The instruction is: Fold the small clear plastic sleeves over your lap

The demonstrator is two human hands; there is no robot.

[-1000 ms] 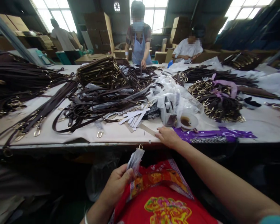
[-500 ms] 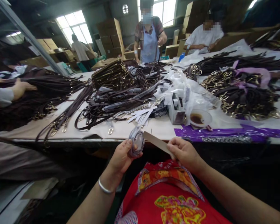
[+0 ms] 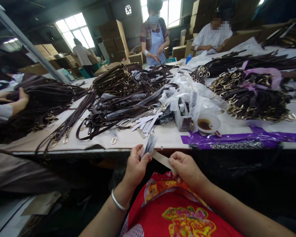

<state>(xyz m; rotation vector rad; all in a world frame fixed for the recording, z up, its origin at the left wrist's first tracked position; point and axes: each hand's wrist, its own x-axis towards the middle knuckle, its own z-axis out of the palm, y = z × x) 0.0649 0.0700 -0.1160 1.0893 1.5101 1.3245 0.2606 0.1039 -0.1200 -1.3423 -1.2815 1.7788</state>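
In front of the table edge, my left hand [image 3: 135, 166] grips a small coil wrapped in clear plastic [image 3: 150, 145], now seen nearly edge-on. Its thumb and fingers press on the lower part of the coil. My right hand [image 3: 187, 169] pinches one end of a flat beige paper strip [image 3: 161, 159]. The strip's other end reaches the coil by my left thumb; whether it is tucked in there I cannot tell. White paper strips [image 3: 148, 122] lie in a loose pile just beyond, near dark brown straps [image 3: 101, 123] with gold-coloured clasps.
A grey tape dispenser [image 3: 183, 119] stands beside crumpled clear plastic [image 3: 199, 95] and a bowl of brown liquid [image 3: 209, 124]. Purple tape [image 3: 236, 140] runs along the table edge. More strap bundles [image 3: 259, 102] lie right. A co-worker's hands [image 3: 21, 100] handle straps at left; others work beyond.
The coil has turned from face-on to nearly edge-on in my left hand. My right hand has moved left with the strip, closer to the coil. The view has shifted slightly.
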